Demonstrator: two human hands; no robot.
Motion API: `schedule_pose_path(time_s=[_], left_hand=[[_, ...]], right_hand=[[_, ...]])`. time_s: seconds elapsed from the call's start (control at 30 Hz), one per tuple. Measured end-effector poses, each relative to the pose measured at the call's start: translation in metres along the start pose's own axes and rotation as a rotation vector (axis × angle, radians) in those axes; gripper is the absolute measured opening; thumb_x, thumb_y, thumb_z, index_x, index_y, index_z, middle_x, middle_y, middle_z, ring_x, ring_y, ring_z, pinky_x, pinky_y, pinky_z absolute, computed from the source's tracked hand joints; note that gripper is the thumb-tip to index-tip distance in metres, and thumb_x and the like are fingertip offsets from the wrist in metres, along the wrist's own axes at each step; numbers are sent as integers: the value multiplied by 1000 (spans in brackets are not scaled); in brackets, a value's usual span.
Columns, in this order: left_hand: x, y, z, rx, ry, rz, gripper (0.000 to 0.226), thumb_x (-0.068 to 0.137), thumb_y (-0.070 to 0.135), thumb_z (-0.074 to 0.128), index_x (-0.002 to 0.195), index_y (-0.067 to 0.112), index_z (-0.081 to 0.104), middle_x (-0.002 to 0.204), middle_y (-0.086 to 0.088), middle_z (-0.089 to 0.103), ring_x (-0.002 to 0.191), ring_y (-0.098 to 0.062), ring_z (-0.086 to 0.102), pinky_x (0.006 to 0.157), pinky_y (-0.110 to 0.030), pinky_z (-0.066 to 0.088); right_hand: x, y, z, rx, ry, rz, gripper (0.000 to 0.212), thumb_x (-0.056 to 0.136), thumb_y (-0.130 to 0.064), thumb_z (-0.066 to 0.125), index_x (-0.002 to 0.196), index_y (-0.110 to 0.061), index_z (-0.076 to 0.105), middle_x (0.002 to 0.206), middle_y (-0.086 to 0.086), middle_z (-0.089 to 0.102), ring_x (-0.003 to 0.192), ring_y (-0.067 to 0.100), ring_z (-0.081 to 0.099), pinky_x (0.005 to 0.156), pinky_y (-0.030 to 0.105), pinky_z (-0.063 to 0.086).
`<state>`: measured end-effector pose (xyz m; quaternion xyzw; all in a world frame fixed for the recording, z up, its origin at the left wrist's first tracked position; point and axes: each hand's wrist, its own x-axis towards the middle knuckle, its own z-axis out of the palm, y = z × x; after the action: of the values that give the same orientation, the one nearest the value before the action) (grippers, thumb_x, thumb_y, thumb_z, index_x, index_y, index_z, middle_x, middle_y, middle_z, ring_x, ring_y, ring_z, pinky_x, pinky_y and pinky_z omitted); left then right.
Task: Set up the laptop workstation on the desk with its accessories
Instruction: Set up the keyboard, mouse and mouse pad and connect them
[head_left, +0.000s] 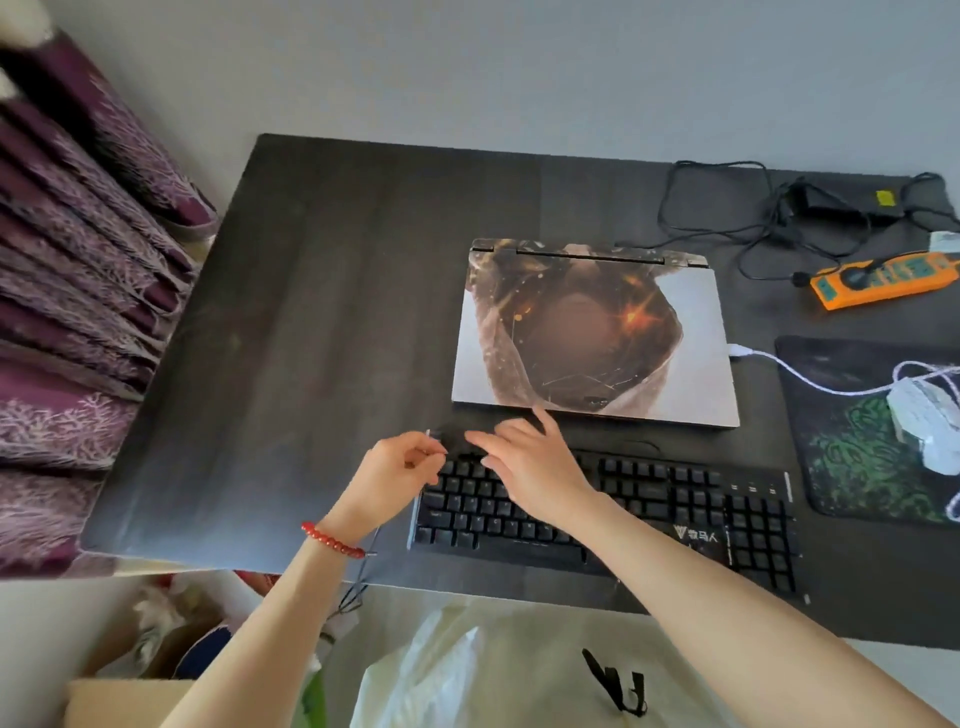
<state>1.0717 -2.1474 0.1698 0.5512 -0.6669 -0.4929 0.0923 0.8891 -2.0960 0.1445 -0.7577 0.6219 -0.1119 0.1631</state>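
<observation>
At frame centre, the left hand (396, 467) pinches a thin cable plug (429, 435) above the keyboard (649, 512). The right hand (530, 462) hovers there, fingers spread, holding nothing. The closed laptop (597, 332) lies just beyond on the desk (311, 312).

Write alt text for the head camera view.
Left hand pinches a cable plug beside the open right hand, above a black keyboard. Behind lies a closed laptop; a white mouse sits at right.

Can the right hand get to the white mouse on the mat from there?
Probably yes. The right hand hovers open over the keyboard, and the white mouse lies uncovered on the mouse mat further right, with nothing standing between them.
</observation>
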Motion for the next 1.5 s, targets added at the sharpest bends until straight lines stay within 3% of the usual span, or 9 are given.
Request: schedule_pose_path(time_s=[0.2, 0.43, 0.6, 0.8, 0.9, 1.03, 1.2, 1.3, 1.5], left_hand=[[-55, -64, -57, -160, 80, -186, 15, 88, 9, 58, 75, 4, 64, 54, 0, 49, 45, -2, 48, 55, -11, 41], [-86, -61, -98, -358, 274, -82, 24, 93, 9, 50, 83, 20, 69, 44, 10, 46, 43, -4, 39, 51, -15, 42], [-91, -52, -110, -258, 379, -61, 16, 88, 18, 59, 75, 20, 67, 48, 14, 55, 46, -5, 49, 59, -19, 45], [-145, -102, -107, -377, 529, -290, 21, 94, 16, 50, 79, 10, 64, 57, 2, 55, 46, 0, 54, 62, -26, 51], [-155, -92, -110, -482, 613, -301, 24, 96, 12, 44, 93, 0, 65, 43, 11, 34, 33, -3, 33, 37, -16, 38], [-136, -35, -125, -238, 521, -64, 24, 94, 16, 48, 82, 21, 68, 37, 9, 35, 35, -6, 24, 39, -14, 21], [-119, 31, -151, -71, 640, 75, 17, 90, 15, 56, 89, 13, 73, 47, 15, 51, 38, 3, 43, 43, -6, 30], [-115, 57, -168, -135, 711, 150, 13, 88, 17, 58, 89, 18, 72, 49, 16, 52, 44, 2, 45, 48, -6, 34], [-119, 71, -199, -589, 620, 134, 25, 95, 16, 47, 81, 1, 61, 50, 2, 33, 39, -6, 31, 41, -18, 29]], right_hand=[[26, 10, -15, -55, 195, 287, 25, 73, 7, 57, 81, -11, 72, 74, 9, 72, 65, 33, 66, 66, 35, 47], [59, -80, -22, 195, -321, -90, 48, 97, -26, 41, 143, -20, 30, 136, -3, 51, 121, 21, 47, 106, 35, 30], [82, -122, -24, 280, -56, -84, 37, 92, -15, 32, 119, -13, 57, 105, 4, 69, 94, 33, 59, 80, 36, 42], [115, -82, -33, 462, 235, 511, 31, 92, -8, 34, 110, -12, 58, 106, 15, 66, 98, 37, 59, 83, 41, 47], [114, -86, -34, 117, 33, 307, 46, 93, -13, 39, 139, -16, 38, 145, 7, 40, 130, 29, 41, 105, 46, 32], [107, -129, -49, 40, -22, -321, 67, 92, -11, 43, 149, -19, 8, 158, -3, 4, 146, 13, 2, 118, 52, 6], [123, -153, -74, -7, 205, -759, 39, 87, -19, 42, 122, -10, 55, 117, 5, 66, 114, 22, 58, 100, 57, 37], [133, -156, -102, 199, 336, -562, 22, 86, -3, 52, 101, -7, 68, 94, 5, 73, 82, 30, 70, 72, 45, 58], [179, -122, -178, 873, 530, 281, 26, 97, -11, 31, 96, -10, 57, 86, 7, 61, 66, 23, 61, 86, 47, 49]])
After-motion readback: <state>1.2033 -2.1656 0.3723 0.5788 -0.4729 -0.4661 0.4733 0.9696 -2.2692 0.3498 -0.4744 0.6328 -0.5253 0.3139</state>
